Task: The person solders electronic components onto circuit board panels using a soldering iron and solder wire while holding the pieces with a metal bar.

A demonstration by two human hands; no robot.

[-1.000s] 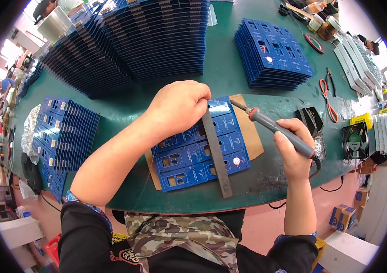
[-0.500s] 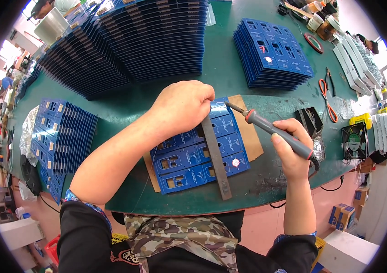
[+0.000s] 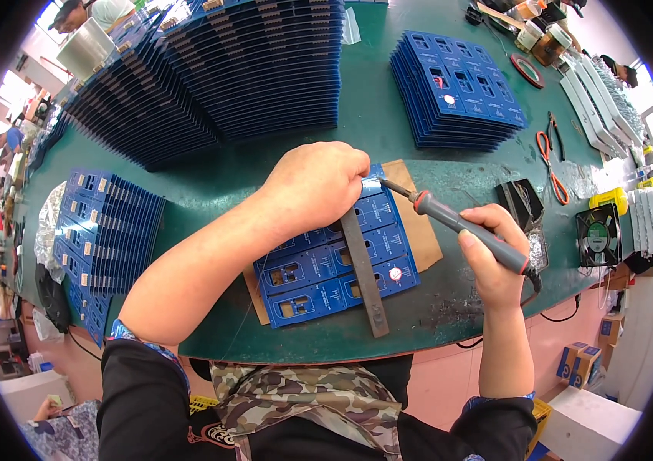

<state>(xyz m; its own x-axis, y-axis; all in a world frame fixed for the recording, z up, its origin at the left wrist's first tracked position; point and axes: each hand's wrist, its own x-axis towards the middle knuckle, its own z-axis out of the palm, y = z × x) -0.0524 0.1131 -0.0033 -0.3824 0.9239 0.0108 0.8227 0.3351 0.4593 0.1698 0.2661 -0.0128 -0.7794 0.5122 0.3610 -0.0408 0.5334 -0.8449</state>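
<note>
My right hand [image 3: 498, 250] grips a grey soldering iron [image 3: 471, 230], its metal tip touching or just above the top right of a blue circuit board panel [image 3: 315, 298]. The panel lies on a piece of brown cardboard [image 3: 422, 230]. My left hand [image 3: 319, 180] is closed over the panel's far edge, fingertips close to the iron's tip; whatever it pinches is hidden. A flat dark metal bar [image 3: 363, 280] lies across the panel, its far end under my left hand. A round white sticker [image 3: 396, 274] shows on the panel.
Tall stacks of blue panels [image 3: 265, 77] stand at the back left, with a smaller stack [image 3: 107, 230] at the left and another [image 3: 457, 92] at the back right. Pliers [image 3: 552, 161], a black box [image 3: 520, 201] and a small fan [image 3: 600, 236] sit to the right.
My left hand has shifted slightly right and nearer. The iron's tip has moved slightly left and nearer along the panel. Another person's hand and patterned sleeve have appeared at the lower left.
</note>
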